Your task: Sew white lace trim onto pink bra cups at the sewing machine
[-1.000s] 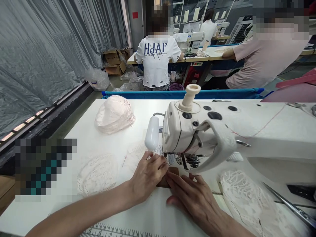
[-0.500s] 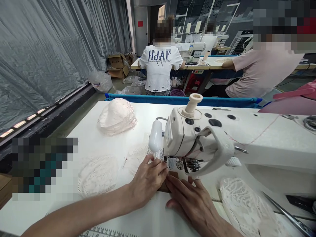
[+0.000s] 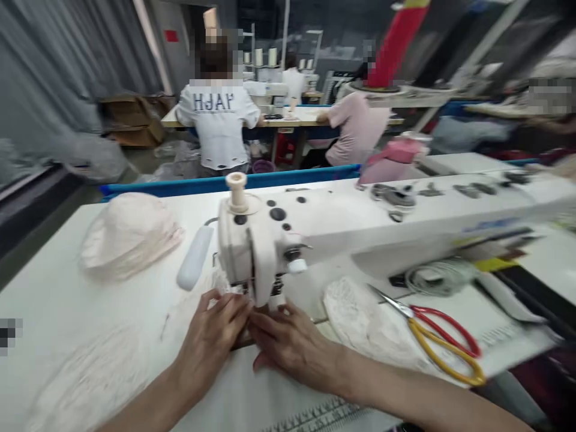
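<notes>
A white sewing machine stands before me, with a strip of white lace fabric by its needle area. My left hand lies at the near side of the machine head, fingers bent and closed on the lace, tips partly hidden. Against it is my right hand, its fingers stretched low over the bed and its thumb apart. Between the hands shows a bit of a brown plate. What lies under the fingertips is hidden, and the picture is blurred.
A white moulded cup piece and a lace piece lie left. Right are another lace piece and scissors with red and yellow handles. A printed ruler scale runs along the front. People sit at machines beyond.
The view has swung to the right, so the machine and hands appear further left and the scissors show whole. Both hands stay together at the machine head, nearly in the same pose.
</notes>
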Tool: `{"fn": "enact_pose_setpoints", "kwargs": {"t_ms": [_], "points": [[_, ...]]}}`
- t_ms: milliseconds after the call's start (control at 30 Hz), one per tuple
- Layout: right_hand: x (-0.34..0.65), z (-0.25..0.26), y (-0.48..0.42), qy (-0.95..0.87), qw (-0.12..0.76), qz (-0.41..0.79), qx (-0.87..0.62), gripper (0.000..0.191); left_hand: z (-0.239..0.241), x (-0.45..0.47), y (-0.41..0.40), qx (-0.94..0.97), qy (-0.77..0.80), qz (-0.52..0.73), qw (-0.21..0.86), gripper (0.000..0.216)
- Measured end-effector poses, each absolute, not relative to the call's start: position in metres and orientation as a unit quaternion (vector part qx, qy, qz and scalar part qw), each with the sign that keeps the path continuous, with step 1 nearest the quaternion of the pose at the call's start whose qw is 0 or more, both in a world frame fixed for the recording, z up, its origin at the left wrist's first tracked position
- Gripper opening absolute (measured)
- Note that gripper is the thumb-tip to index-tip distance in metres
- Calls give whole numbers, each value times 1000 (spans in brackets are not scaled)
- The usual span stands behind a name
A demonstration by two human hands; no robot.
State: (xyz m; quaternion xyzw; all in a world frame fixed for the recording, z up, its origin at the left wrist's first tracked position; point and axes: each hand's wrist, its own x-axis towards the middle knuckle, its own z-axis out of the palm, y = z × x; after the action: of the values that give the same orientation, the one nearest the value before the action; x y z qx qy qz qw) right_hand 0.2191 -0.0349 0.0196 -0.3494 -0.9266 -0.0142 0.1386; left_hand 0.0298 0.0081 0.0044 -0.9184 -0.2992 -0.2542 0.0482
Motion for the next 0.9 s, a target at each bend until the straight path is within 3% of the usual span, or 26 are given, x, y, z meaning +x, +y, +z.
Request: {"fn": "enact_pose_setpoints", "kwargs": {"t_ms": [100,133,200,300,433,600,900], "points": [[228,55,-56,-942,77,-6,-326,23,2,29,10,-922,-283,-260,42,32],[232,68,-64,-955,82,36,-282,14,3,29,10,-924,-277,-260,41,32],[244,88,-76,-960,79,138,-232,17,4,30,10,-924,-273,-264,40,30],[265,97,-83,-923,71,146,-349,18,3,31,10,-918,-283,-275,44,29],[283,73,-85,-859,117,102,-487,20,3,33,11,-917,-296,-267,35,22],[264,36,-71,-869,179,114,-448,24,8,33,9,-923,-322,-209,32,15],[217,0,-24,-908,208,-35,-362,30,6,30,13,-915,-343,-211,-6,14]]}}
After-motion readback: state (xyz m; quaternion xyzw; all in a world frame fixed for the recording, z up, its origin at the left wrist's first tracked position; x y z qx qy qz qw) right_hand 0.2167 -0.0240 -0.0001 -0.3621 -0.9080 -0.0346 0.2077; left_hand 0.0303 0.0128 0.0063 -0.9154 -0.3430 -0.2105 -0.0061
